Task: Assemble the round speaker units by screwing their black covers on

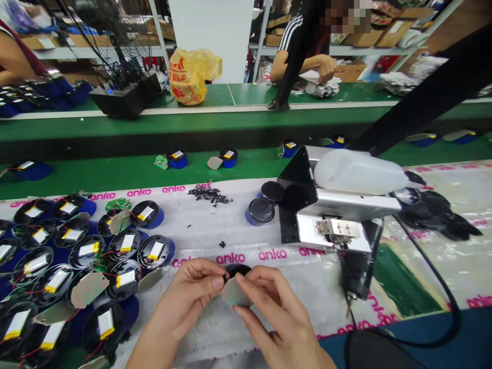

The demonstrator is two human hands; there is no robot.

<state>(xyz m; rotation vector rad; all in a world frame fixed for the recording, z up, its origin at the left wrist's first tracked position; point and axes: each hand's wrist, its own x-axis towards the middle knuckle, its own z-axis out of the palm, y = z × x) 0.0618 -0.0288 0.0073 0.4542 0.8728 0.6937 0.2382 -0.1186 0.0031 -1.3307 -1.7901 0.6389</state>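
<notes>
In front of me, my right hand (274, 307) pinches a flat grey circuit board (235, 293) between thumb and fingers. Just behind the board is a dark round housing (239, 269), mostly hidden by my fingers. My left hand (196, 292) is closed at the board's left edge, thumb and forefinger pinched on a tiny black piece (225, 277). To the left stand several blue round housings (156, 251) with silver batteries, red wires and boards hanging from them. Small black pieces (209, 195) lie in a loose pile farther back.
An electric screwdriver (355, 274) lies bit toward me beside a metal screw feeder (338, 205), its cable looping at right. Two black-topped housings (260, 211) stand left of the feeder. More units sit on the green belt (134, 174). A co-worker's hand (326, 68) handles papers opposite.
</notes>
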